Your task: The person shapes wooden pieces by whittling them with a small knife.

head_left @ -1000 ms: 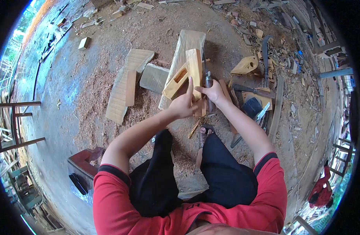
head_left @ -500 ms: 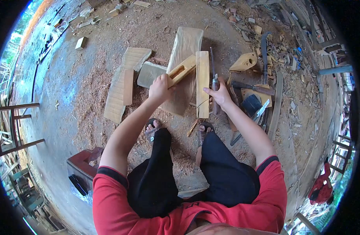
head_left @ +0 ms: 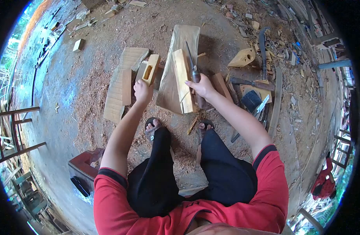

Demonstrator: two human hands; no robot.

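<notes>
My left hand [head_left: 143,91] is closed round the lower end of a small wooden block with a slot [head_left: 150,70], tilted up over the grey block and the flat boards. My right hand [head_left: 202,86] grips a long pointed tool [head_left: 195,74] by its dark handle, with the thumb against a long pale wood piece [head_left: 182,80]. That piece leans slightly left over a large carved wooden slab [head_left: 172,92]. The two hands are apart, one on each side of the slab.
A wide board [head_left: 119,86] lies left among shavings. To the right are a holed wooden piece [head_left: 242,58], a curved blade [head_left: 263,51], a dark cup-like object [head_left: 251,101] and other tools. A red and grey box [head_left: 83,168] stands lower left. Another person [head_left: 324,182] is at far right.
My left hand has moved left with the slotted block, which now points more upright, away from the pale piece. My right hand has shifted left with the tool and pale piece, both now tilted over the slab.
</notes>
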